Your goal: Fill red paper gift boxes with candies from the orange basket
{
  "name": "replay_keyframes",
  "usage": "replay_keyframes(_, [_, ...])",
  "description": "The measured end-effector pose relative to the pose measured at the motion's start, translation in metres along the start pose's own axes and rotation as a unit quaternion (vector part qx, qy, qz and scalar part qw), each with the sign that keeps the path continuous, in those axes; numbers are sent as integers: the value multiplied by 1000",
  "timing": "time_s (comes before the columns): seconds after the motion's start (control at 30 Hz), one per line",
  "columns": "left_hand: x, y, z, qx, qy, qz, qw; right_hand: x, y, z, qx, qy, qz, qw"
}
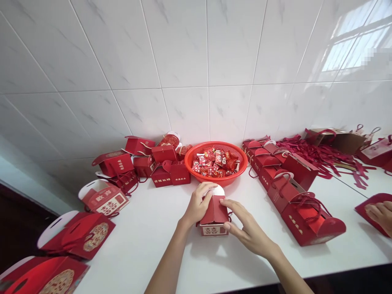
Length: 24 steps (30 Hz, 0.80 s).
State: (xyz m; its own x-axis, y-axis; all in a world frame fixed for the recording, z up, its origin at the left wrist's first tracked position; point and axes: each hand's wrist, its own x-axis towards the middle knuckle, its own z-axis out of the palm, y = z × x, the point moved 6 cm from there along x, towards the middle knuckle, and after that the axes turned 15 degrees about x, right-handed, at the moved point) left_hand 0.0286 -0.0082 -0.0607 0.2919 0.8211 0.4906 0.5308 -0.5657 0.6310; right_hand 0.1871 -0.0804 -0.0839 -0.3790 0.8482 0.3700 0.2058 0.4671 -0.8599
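A small red gift box (pixel 214 214) stands on the white table in front of me, with a pale double-happiness panel on its near end. Its two top flaps lie folded inward and meet along a middle seam, while a white-lined rounded flap (pixel 219 190) sticks up at the far end. My left hand (pixel 198 204) holds the box from the left, fingers bent over its far top edge. On the other side my right hand (pixel 249 228) grips it, index finger on the top flap and thumb at the near right corner. Part of the box's sides is hidden by the hands.
Behind the box sits a red plastic basket (pixel 190 173) with wrapped sweets. Several red gift boxes (pixel 107 163) line the left side, and a row of closed ones (pixel 301 218) runs along the right. Dark red ribbons (pixel 318 153) lie farther right, near another person's hand (pixel 381 214).
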Motion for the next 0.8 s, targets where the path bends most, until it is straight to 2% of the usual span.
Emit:
replay_keyframes(0.17, [-2,-4,-1,33,48,-1,998,5,1,-1,-5,12,-9,1000])
replay_keyframes(0.3, [-4,-9,4,23,70,-39,997,13,7,-7,33,83,7,996])
replay_keyframes(0.4, [-4,-14,6,-8,83,-79,993,17,21,-10,81,141,36,986])
replay_keyframes(0.5, [-5,-15,2,-39,106,-99,989,19,37,-7,129,156,76,976])
replay_keyframes(0.57, [-4,-13,1,-62,98,-98,988,20,43,-7,152,163,92,971])
replay_keyframes(0.67, [-4,-5,3,-80,45,-91,992,21,47,-9,152,167,111,968])
replay_keyframes(0.8, [-4,4,6,-39,3,-71,997,21,50,-14,100,151,160,970])
